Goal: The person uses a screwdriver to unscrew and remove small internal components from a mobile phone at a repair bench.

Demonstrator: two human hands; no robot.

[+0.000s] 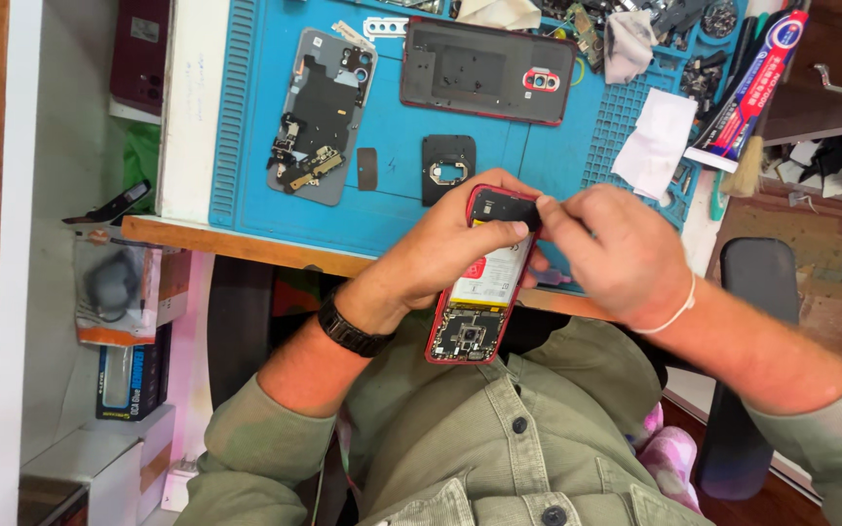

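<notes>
Nearest the camera: two forearms in olive-green sleeves come in from the bottom edge, meeting over the front edge of the bench.

Left hand (445, 255), black watch on its wrist, is wrapped around a red opened smartphone (480, 282), fingers clamped on its sides, thumb lying across the upper part. The phone is held tilted above the lap, back cover off, with the white battery label and the dark circuit board at its lower end showing.

Right hand (621, 255), thin white band on its wrist, has its fingertips pinched together on a small black part (526, 212) at the phone's top end.

Beyond, on the blue repair mat (246, 117): one grey phone frame (322, 117) with black components, one red back cover (487, 70) lying inside-up with a red camera ring, one black square coil piece (448, 168), one small dark strip beside it. One white tissue (655, 144) lies at the mat's right. One red-white-blue glue tube (757, 88) lies further right, slanted.

Left, below bench level: two boxes, one orange-and-clear, one dark.
</notes>
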